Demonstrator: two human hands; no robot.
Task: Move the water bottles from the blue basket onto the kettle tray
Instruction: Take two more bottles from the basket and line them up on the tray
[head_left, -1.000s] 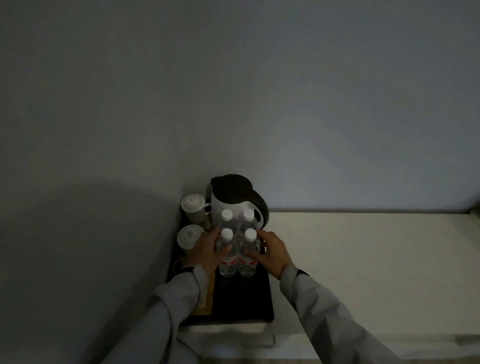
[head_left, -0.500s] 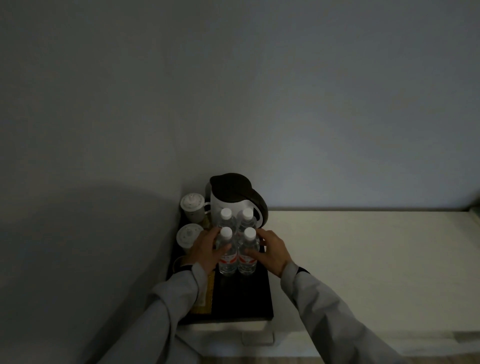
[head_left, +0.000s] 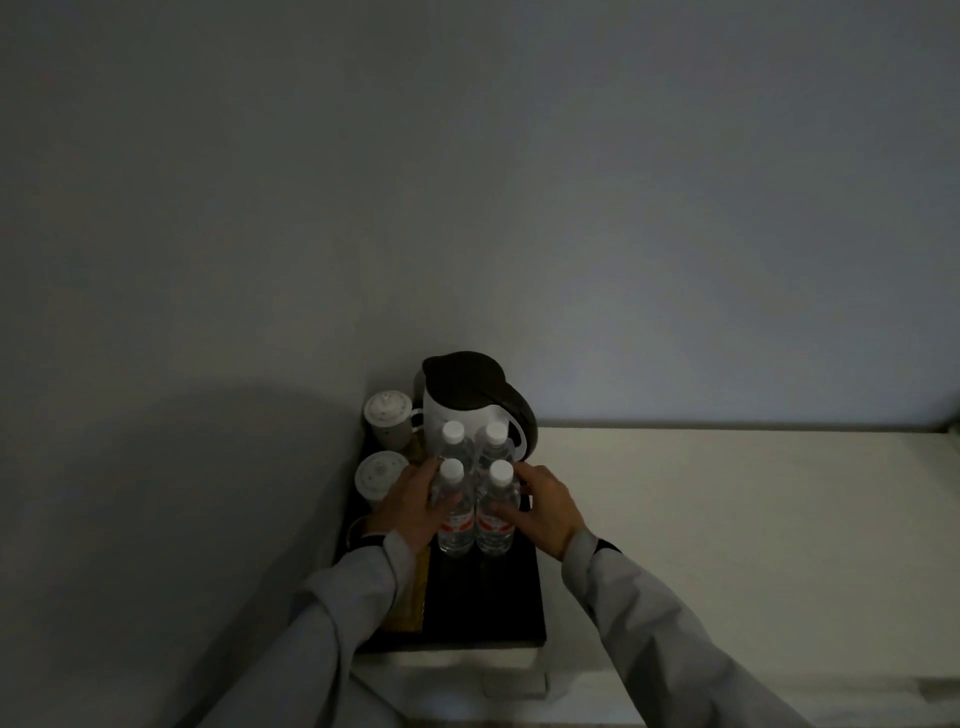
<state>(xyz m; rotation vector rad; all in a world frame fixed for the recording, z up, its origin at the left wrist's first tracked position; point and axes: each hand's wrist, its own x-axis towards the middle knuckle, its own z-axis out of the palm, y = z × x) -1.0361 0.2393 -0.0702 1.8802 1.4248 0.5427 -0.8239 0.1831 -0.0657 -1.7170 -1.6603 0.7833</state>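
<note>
Bottles: four water bottles (head_left: 470, 493) stand upright in a tight two-by-two block on the kettle tray (head_left: 488, 608), just in front of the kettle (head_left: 467, 400); the blue basket is not in view
Left hand: the left hand (head_left: 410, 512) is cupped against the left side of the front-left bottle (head_left: 454, 512); its fingers (head_left: 439, 512) curl around the body above the label, holding it
Right hand: the right hand (head_left: 543, 512) mirrors it on the front-right bottle (head_left: 496, 512), fingers wrapped on the label band
Handling: judged full, so fairly heavy for their size; thin clear plastic that gives under squeeze and is smooth; tall and narrow, hence easy to topple; best held at mid-body, about the label, not by the white caps
Edges: the tray sits in the corner; the wall is close on the left, two lidded cups (head_left: 382, 470) stand at the left rim, and the kettle blocks the rear
Open room: the near half of the tray is bare; the pale desk (head_left: 727, 519) to the right is open; withdrawal looks safest towards the person
</note>
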